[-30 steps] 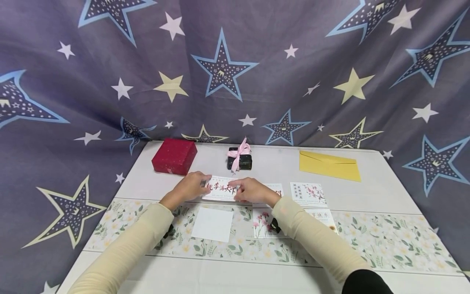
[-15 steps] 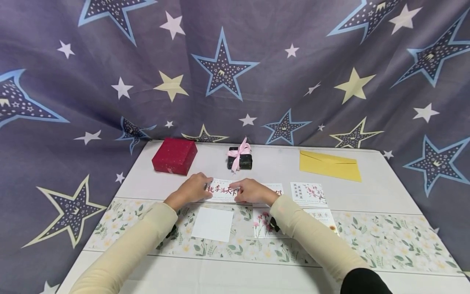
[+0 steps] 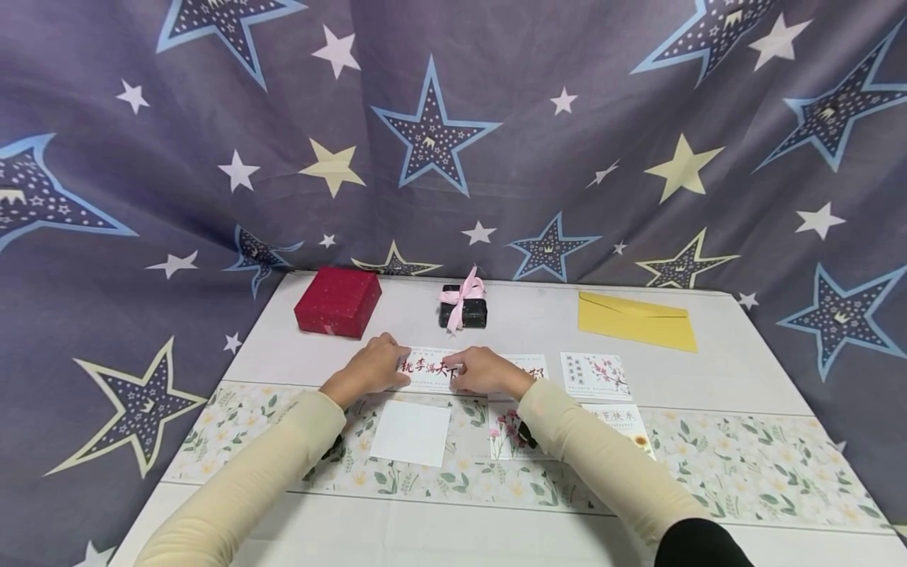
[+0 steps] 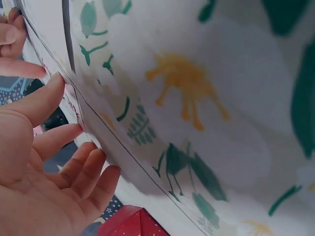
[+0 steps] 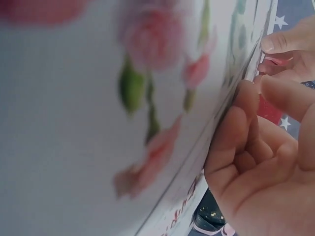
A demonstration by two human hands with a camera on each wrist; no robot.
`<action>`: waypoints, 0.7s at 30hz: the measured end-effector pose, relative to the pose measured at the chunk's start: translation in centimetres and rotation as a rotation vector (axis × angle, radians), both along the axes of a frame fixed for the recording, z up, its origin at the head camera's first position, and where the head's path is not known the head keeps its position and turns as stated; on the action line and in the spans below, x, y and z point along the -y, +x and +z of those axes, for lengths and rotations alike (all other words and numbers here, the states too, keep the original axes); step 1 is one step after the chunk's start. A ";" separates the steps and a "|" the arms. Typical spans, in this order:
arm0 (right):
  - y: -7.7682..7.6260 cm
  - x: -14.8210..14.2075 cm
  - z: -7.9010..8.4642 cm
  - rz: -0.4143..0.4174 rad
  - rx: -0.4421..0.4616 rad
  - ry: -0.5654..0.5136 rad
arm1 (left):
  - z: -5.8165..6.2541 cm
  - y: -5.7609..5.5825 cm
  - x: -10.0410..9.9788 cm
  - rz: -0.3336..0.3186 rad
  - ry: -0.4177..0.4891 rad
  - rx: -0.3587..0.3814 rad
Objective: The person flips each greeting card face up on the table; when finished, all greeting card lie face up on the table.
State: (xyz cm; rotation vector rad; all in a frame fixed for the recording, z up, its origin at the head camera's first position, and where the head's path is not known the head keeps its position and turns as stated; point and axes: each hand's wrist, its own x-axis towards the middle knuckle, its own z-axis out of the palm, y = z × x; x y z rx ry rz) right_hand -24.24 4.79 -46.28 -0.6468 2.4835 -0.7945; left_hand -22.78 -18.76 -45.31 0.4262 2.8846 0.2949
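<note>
A white card [image 3: 429, 368] with red and black Chinese lettering lies at the middle of the table. At its left edge, the thumb and forefinger of my left hand [image 3: 371, 365] hold it; the other fingers of this hand [image 4: 59, 162] are spread loosely. My right hand [image 3: 489, 370] holds the right edge between thumb and forefinger, its remaining fingers [image 5: 221, 152] curled under the palm. Beside my right hand is another lettered card [image 3: 533, 365], partly hidden by it. Below my hands lies a blank white square card [image 3: 411, 433].
Behind stand a red box [image 3: 336, 302] and a small black box [image 3: 462, 307] with a pink ribbon. A yellow envelope [image 3: 638, 320] lies at back right. Under or beside my right sleeve are a blossom card [image 3: 595, 375], a pink flower card [image 3: 501, 437] and a sunflower card [image 3: 627, 425].
The lettered card has come slightly nearer and to the right, and now lies flatter on the table. Both hands have moved along with it, keeping to its two ends.
</note>
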 end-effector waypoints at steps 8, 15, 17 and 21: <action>0.4 -0.8 0.9 0.047 -0.013 -0.019 | 0.8 0.7 0.8 -0.057 0.051 -0.027; 1.4 -1.4 1.8 0.102 -0.054 -0.066 | 1.7 3.0 0.9 -0.140 0.134 -0.042; 1.8 -1.6 2.2 0.132 -0.061 -0.079 | 1.8 4.0 0.6 -0.153 0.162 -0.023; 2.9 -2.1 3.0 0.174 -0.065 -0.106 | 2.5 6.4 -0.4 -0.184 0.215 -0.002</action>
